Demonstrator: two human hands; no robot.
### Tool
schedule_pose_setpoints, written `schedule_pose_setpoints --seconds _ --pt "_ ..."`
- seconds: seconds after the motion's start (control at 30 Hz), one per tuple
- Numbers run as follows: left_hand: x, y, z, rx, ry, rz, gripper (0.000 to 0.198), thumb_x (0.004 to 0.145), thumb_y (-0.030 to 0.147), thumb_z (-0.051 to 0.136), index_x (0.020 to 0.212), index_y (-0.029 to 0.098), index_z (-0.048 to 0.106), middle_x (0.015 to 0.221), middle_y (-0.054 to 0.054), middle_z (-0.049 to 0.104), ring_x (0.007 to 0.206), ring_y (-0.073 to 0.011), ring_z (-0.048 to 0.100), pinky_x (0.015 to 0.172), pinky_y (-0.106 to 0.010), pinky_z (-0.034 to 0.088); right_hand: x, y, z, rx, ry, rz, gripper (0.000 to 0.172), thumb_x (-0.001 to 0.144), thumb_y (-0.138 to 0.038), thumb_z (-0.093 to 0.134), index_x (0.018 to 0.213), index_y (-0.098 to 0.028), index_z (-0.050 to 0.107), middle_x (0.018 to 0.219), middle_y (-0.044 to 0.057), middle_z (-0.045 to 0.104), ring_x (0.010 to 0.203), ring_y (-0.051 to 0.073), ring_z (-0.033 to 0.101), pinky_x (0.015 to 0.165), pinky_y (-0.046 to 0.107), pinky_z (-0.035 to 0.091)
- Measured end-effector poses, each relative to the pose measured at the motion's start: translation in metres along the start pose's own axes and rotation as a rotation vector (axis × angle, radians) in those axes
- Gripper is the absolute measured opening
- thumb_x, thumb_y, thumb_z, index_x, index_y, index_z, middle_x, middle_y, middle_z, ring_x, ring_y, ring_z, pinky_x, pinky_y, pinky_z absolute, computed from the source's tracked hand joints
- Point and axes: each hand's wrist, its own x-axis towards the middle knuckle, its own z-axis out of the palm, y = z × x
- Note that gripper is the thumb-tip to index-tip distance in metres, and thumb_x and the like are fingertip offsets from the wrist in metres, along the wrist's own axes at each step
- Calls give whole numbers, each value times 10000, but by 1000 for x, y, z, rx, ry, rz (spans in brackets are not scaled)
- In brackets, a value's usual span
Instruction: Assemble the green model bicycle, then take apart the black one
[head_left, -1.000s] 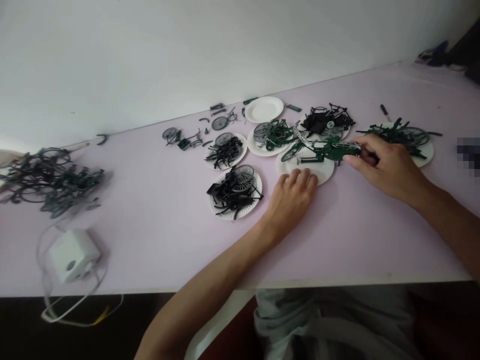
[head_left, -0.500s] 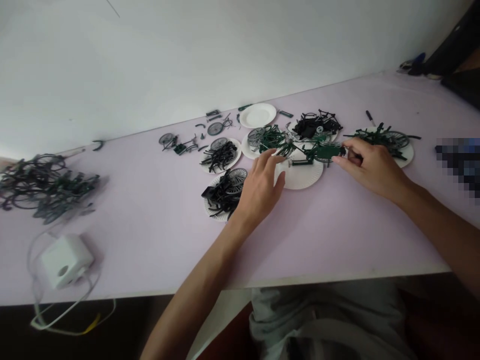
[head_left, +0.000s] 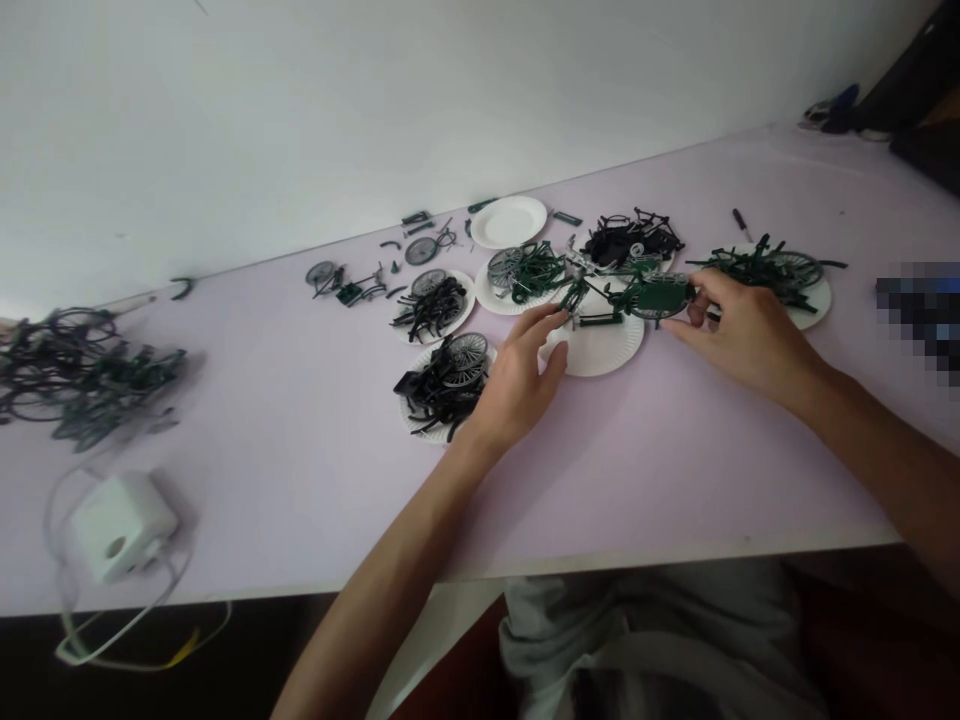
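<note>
A small green model bicycle [head_left: 660, 295] is held over a white paper plate [head_left: 600, 350]. My right hand [head_left: 742, 315] pinches its rear end between thumb and fingers. At the other end, beside the green front part [head_left: 574, 297], is my left hand [head_left: 517, 370]. Its thumb stands apart from its curled fingers, and the fingertips are at or touching that part; contact is hard to make out. A dark green bar-shaped piece [head_left: 598, 320] shows under the bicycle, over the plate.
Plates of black parts [head_left: 431, 395], green parts [head_left: 536, 270] and more green parts with a wheel [head_left: 780, 275] surround the hands. A bare plate [head_left: 510, 222] and a screwdriver [head_left: 740, 222] lie farther back. At left are piled bicycles [head_left: 90, 370] and a white adapter [head_left: 124, 525].
The view has shifted slightly. My right hand keeps its hold on the model bicycle, and my left hand stays by its front end with little movement.
</note>
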Motion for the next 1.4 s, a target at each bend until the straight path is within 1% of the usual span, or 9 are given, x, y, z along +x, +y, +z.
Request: schedule_pose_setpoints --seconds 0.1,0.2,0.47,0.63,0.8,0.97,1.07,1.2,1.4 --pt "-1 -1 1 -15 -4 7 356 1020 231 519 1360 185 616 1505 -143 535 1337 -257 591 1085 -450 571 0 1 2 -49 -22 -29 173 834 -399 706 902 -259 631 754 28 672 552 202 547 571 350 374" --pt "-1 -2 2 -10 -2 19 358 1020 238 523 1360 184 619 1496 -145 544 1281 -249 623 1048 -440 592 1 4 7 -104 -26 -55 170 834 -371 709 845 -260 581 716 28 651 584 229 573 573 349 364" --pt "2 0 1 -40 9 14 337 1018 271 532 1322 182 648 1491 -143 560 1312 -245 617 1009 -385 610 2 1 13 -72 -23 -74 194 906 -353 625 1047 -227 669 735 58 690 646 265 631 602 352 383" --pt "3 -1 0 -26 45 30 354 1018 262 533 1349 188 632 1496 -134 563 1332 -239 604 1028 -388 595 4 -1 13 -16 -60 -35 234 917 -459 612 829 -244 638 673 47 636 640 259 615 601 350 379" --pt "2 0 0 -16 21 38 347 1022 274 525 1343 196 631 1486 -138 566 1331 -237 602 1020 -388 595 6 1 12 150 -60 66 204 843 -404 681 872 -203 701 841 84 748 783 291 692 675 374 462" --pt "2 0 0 -25 25 43 350 1016 252 529 1350 213 626 1488 -120 565 1317 -243 608 1020 -404 597 8 4 13 288 -78 57 268 850 -385 693 998 -168 747 1079 114 797 996 295 733 844 378 523" --pt "2 0 0 -11 20 36 354 1012 238 528 1351 209 625 1485 -118 564 1320 -244 606 1030 -409 593 8 3 11 285 -86 49 275 845 -367 699 1021 -162 751 1089 112 794 1000 289 730 855 375 520" --pt "1 2 0 33 5 40 352 1018 225 514 1354 195 616 1492 -131 555 1370 -253 570 1117 -448 543 6 0 2 232 -101 37 264 830 -379 708 980 -167 756 989 94 791 915 290 715 809 394 509" --pt "0 5 0 37 8 69 349 1022 203 511 1360 211 601 1520 -136 525 1351 -245 582 1140 -460 527 5 1 -13 165 16 35 426 774 -419 810 1134 -196 766 1212 110 764 1090 308 688 947 414 501"
